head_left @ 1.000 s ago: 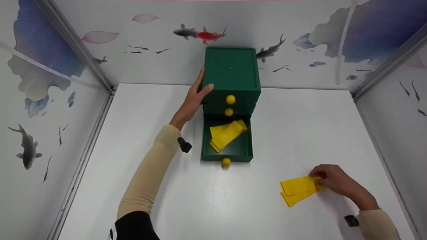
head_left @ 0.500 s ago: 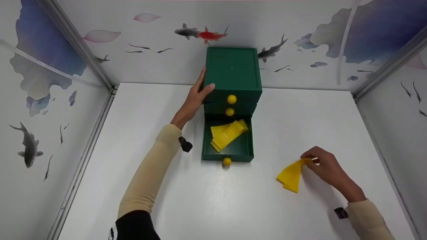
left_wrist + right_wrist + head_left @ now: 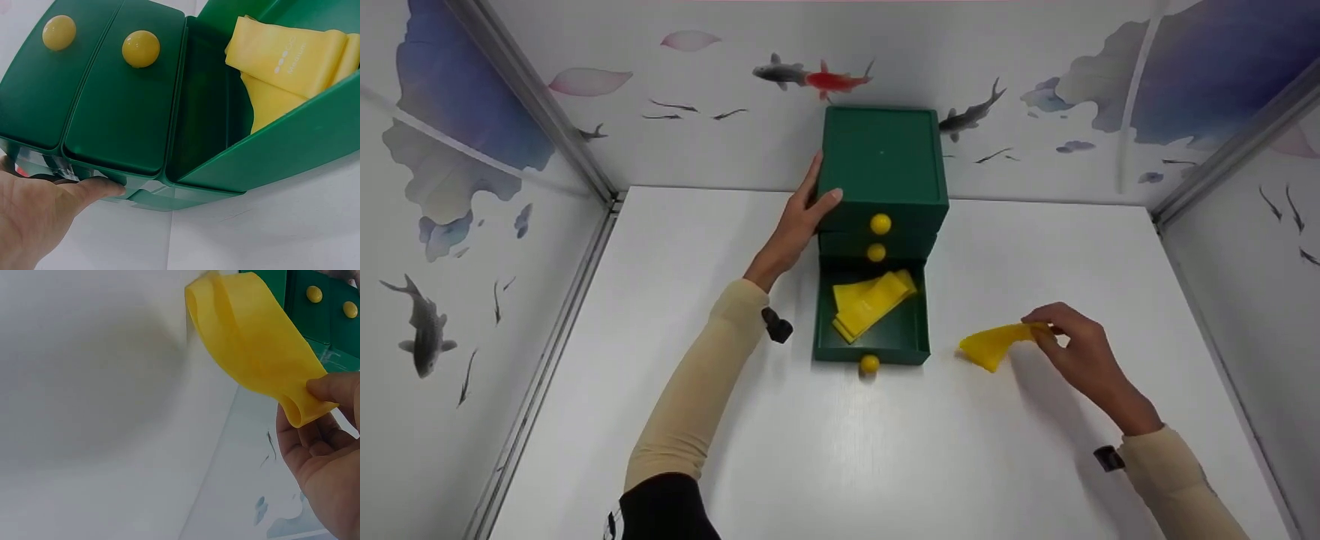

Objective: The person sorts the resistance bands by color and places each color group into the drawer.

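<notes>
A green drawer cabinet [image 3: 881,157] stands against the back wall, its bottom drawer [image 3: 911,341] pulled out. Several folds of yellow resistance band [image 3: 872,301] lie in that drawer; "Medium" is printed on the band [image 3: 287,53] in the left wrist view. My left hand [image 3: 797,217] rests against the cabinet's left side, fingers straight along it and thumb at the front edge. To the right of the drawer, my right hand [image 3: 1076,352] pinches one end of another yellow resistance band [image 3: 994,345] between thumb and fingers. The band's loose end hangs toward the drawer, apart from it.
Two upper drawers with yellow knobs [image 3: 880,223] are closed. The open drawer's knob [image 3: 869,364] points toward the front. White table [image 3: 810,465] surrounds the cabinet, with fish-printed walls [image 3: 697,150] at the back and sides.
My right hand has lifted the resistance band off the table and carried it left and away from me, toward the open drawer. My left hand stays on the cabinet.
</notes>
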`<action>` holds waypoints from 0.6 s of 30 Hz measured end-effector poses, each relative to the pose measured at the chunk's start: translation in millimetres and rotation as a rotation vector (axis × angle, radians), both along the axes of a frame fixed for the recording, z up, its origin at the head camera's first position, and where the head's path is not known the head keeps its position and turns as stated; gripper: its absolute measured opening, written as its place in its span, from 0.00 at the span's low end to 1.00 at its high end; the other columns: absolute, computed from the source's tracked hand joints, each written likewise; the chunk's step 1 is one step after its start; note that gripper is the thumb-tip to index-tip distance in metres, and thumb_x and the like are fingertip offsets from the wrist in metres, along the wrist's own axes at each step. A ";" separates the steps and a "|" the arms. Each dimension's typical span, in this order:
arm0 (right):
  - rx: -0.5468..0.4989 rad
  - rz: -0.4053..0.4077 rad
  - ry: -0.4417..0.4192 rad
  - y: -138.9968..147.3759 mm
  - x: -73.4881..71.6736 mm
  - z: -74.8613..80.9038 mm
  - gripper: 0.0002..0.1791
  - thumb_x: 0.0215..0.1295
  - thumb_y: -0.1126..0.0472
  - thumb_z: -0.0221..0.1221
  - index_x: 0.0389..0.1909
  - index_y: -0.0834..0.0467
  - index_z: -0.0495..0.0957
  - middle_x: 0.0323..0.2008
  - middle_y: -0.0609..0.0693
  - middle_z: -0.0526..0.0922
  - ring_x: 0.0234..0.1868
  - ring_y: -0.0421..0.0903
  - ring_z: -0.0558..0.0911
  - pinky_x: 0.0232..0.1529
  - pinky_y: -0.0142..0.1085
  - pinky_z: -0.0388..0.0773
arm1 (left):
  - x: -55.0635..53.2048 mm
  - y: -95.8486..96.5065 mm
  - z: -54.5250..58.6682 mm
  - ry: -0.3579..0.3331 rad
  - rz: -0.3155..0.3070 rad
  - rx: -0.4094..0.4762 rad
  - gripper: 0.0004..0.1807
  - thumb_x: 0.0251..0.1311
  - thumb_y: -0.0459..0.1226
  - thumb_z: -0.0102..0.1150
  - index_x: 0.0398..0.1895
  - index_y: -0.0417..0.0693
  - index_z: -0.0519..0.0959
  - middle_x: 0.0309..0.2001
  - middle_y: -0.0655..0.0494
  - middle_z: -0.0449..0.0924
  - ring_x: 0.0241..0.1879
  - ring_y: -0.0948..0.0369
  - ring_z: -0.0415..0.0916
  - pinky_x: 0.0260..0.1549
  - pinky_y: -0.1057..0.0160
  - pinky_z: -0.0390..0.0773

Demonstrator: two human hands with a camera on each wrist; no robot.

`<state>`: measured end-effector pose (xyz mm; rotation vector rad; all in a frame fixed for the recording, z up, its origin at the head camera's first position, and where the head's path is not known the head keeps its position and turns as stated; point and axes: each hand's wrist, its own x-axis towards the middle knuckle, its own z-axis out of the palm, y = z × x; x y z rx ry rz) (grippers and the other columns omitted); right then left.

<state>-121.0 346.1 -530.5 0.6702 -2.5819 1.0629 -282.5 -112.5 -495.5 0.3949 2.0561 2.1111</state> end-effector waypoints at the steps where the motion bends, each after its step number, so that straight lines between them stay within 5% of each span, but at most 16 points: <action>1: -0.013 0.014 0.016 -2.0 -2.0 1.6 0.18 0.61 0.86 0.70 0.47 0.65 0.88 0.46 0.53 0.90 0.44 0.49 0.85 0.51 0.17 0.76 | 0.0 -0.2 0.2 -0.004 0.001 0.000 0.45 0.84 0.56 0.54 0.91 0.80 0.39 0.91 0.67 0.34 0.86 0.56 0.50 0.82 0.48 0.60; 18: -0.093 0.086 0.134 -41.7 -28.1 37.8 0.20 0.59 0.86 0.70 0.49 0.65 0.89 0.46 0.56 0.89 0.43 0.52 0.84 0.51 0.19 0.79 | -0.9 2.1 -1.6 0.002 0.022 0.001 0.44 0.82 0.60 0.54 0.91 0.82 0.41 0.91 0.68 0.36 0.85 0.57 0.53 0.81 0.47 0.61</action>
